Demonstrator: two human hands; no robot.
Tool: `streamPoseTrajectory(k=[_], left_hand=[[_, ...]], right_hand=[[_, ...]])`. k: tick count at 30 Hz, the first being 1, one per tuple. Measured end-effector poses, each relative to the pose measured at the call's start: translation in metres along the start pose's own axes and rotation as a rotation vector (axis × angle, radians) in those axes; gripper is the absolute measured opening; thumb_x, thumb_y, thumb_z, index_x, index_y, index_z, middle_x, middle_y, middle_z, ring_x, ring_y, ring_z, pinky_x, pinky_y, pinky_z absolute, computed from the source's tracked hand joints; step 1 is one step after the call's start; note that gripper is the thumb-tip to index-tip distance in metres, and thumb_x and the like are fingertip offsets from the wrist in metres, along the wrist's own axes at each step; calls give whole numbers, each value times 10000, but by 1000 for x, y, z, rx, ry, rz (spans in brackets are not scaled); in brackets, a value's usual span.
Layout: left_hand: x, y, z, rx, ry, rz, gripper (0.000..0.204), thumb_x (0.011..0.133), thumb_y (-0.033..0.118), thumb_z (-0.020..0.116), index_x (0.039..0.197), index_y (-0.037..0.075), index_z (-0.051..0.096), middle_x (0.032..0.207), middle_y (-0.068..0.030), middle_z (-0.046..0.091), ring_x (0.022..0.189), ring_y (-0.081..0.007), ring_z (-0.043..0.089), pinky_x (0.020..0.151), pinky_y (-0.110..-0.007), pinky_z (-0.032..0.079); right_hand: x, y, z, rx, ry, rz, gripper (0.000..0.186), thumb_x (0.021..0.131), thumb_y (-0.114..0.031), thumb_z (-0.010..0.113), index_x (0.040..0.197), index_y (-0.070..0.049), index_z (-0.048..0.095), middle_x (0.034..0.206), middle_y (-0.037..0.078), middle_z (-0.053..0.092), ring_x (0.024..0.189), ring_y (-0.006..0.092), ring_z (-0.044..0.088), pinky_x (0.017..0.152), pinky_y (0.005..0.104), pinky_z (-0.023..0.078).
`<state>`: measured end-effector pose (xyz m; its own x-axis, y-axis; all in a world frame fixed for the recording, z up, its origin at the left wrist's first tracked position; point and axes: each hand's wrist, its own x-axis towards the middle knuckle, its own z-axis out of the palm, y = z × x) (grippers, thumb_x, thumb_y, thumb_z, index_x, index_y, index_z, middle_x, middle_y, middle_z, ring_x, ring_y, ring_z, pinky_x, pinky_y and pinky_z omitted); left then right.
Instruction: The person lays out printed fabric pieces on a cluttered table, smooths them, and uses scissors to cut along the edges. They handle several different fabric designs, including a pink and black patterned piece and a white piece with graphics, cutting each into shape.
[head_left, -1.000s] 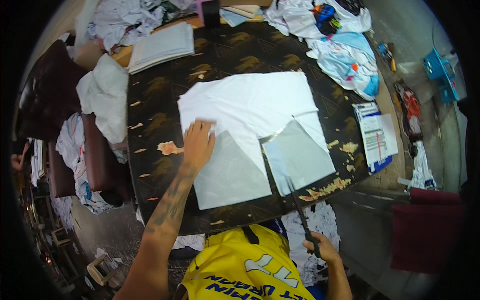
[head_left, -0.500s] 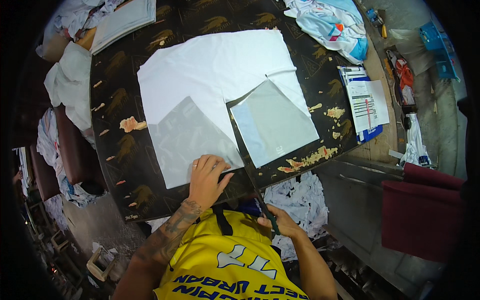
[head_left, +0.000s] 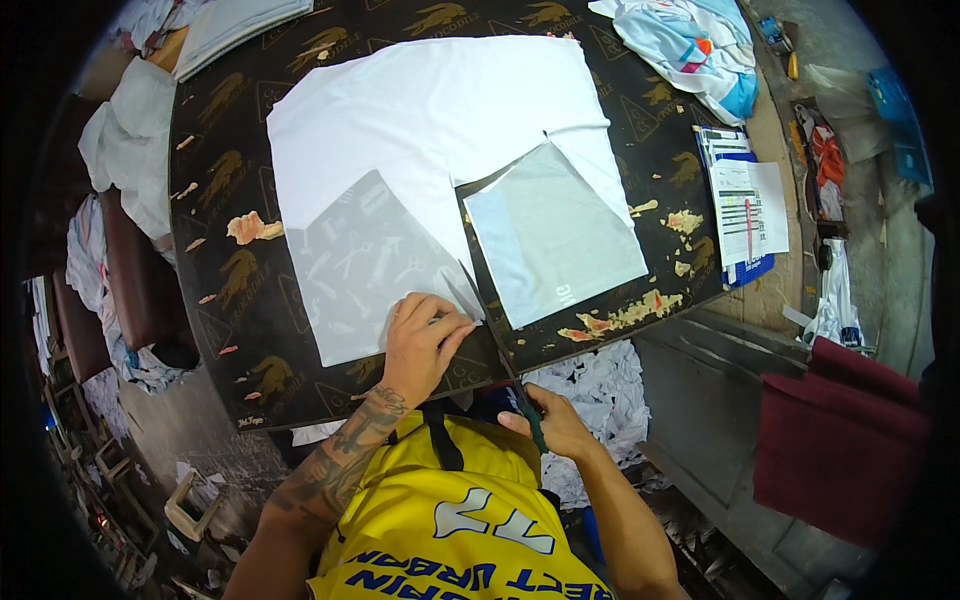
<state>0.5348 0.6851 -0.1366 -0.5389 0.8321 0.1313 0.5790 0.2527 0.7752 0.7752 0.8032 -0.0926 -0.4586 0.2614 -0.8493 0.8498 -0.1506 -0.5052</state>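
Observation:
White fabric (head_left: 420, 110) lies spread on a dark table, cut into from its near side. On its near left lies a grey, see-through pattern-like sheet (head_left: 360, 275). A pale grey-green sheet (head_left: 575, 235) with a bluish strip sits on the right. My left hand (head_left: 418, 340) is closed, thumb and fingers pinching the near right edge of the left fabric piece. In my right hand (head_left: 562, 422), low at the table's front edge, are large scissors (head_left: 534, 425) with dark green handles. Their long blades point away from me, up beside that pinched edge.
The worn dark tabletop (head_left: 235, 330) has torn, peeling patches. Papers on a blue clipboard (head_left: 745, 210) lie at the right edge. A crumpled printed garment (head_left: 690, 55) is at the far right. White scraps (head_left: 600, 400) are heaped below the front edge; maroon cloth (head_left: 840, 440) hangs at right.
My left hand has gone from lying flat on the left sheet to pinching its edge, lifting it slightly. The scissors' blades have moved forward and opened at the fabric.

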Motion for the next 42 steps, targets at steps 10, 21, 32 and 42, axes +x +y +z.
streamPoseTrajectory(k=[10, 21, 32, 42], left_hand=[[0, 2, 1, 22, -6, -11, 106, 882, 159, 824, 965, 99, 797, 968, -17, 665, 1011, -253, 610, 922, -417, 432], [0, 4, 1, -31, 5, -36, 95, 883, 129, 823, 956, 87, 778, 952, -37, 664, 995, -259, 625, 924, -416, 432], [-1, -3, -13, -142, -121, -44, 122, 898, 122, 791, 1002, 69, 753, 1033, -55, 660, 1088, -268, 620, 1013, -428, 441], [-1, -23, -28, -221, -314, -16, 235, 839, 111, 796, 1060, 68, 729, 1159, -90, 654, 1247, -296, 598, 1097, -459, 439]], right_hand=[[4, -1, -21, -82, -16, 30, 584, 800, -557, 945, 935, -15, 775, 749, 30, 684, 700, 128, 593, 665, 312, 488], [14, -53, -62, -422, -64, -26, 673, 775, -636, 927, 802, 1, 712, 690, 64, 645, 655, 180, 573, 639, 375, 480], [44, -106, -58, -426, -85, -9, 782, 756, -726, 891, 884, 32, 744, 729, 89, 684, 696, 203, 630, 683, 378, 518], [68, -139, -25, -329, -55, -34, 763, 752, -725, 901, 935, 4, 769, 807, 96, 728, 774, 184, 664, 749, 365, 541]])
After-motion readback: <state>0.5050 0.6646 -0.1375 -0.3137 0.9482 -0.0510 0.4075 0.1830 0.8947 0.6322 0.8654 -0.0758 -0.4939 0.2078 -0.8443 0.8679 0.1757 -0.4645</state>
